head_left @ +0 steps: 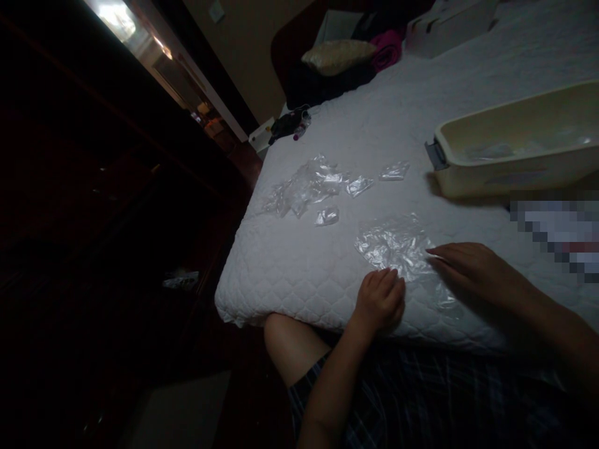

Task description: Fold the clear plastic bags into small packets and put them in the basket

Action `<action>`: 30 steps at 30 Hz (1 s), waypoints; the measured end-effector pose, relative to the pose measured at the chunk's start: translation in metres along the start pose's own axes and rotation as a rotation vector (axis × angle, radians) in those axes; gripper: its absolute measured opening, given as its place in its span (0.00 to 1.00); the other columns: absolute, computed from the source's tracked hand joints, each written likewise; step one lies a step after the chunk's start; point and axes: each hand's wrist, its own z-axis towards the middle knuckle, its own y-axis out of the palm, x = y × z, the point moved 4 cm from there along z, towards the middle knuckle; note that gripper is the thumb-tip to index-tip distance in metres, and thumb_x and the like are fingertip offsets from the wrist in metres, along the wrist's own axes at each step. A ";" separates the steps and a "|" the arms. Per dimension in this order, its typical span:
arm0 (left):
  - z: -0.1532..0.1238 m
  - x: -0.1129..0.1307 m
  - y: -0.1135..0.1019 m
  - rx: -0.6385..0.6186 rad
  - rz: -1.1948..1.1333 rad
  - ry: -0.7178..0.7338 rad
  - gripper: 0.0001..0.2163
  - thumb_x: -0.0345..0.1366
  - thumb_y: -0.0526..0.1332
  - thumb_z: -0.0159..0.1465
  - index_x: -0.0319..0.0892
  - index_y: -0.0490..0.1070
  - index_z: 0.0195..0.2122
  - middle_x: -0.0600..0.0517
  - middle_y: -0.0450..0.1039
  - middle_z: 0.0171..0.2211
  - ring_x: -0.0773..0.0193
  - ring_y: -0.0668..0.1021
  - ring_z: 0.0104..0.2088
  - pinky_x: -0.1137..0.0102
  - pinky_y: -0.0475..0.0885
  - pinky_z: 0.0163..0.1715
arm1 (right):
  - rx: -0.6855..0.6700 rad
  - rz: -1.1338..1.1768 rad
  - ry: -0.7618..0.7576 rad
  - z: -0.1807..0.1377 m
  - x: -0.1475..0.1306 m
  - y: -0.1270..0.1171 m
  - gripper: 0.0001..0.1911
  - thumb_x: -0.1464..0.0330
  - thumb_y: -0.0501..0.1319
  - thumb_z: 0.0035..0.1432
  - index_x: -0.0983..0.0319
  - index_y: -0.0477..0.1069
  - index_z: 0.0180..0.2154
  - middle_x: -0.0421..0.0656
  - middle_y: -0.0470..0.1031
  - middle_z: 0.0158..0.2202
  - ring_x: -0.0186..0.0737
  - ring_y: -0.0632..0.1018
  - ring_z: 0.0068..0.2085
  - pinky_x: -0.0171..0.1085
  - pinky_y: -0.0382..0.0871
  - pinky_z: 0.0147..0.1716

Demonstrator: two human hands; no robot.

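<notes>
A crumpled clear plastic bag (395,243) lies spread on the white quilted bed cover. At its near edge is my left hand (380,300), its fingers curled together on the plastic; the thumb is hidden. My right hand (475,271) comes in from the right, thumb and fingers pinched at the bag's right edge. More clear plastic (447,299) shows between and below the two hands. Farther off on the bed lie a heap of clear plastic bags (309,186) and small folded ones, among them a folded bag (327,216) nearer me.
A cream plastic bin (515,178) with a grey latch stands at the right, some clear plastic inside. A white box (449,28), a pink roll (387,51) and a pale pillow (339,57) are at the back. The bed's left edge (234,268) drops to a dark floor.
</notes>
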 end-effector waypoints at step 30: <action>-0.003 -0.005 0.008 -0.216 -0.012 -0.026 0.16 0.35 0.54 0.64 0.36 0.70 0.51 0.40 0.73 0.52 0.55 0.72 0.55 0.57 0.67 0.57 | -0.070 -0.033 -0.188 -0.010 -0.016 0.026 0.12 0.66 0.54 0.62 0.56 0.74 0.42 0.44 0.78 0.41 0.45 0.77 0.42 0.51 0.64 0.48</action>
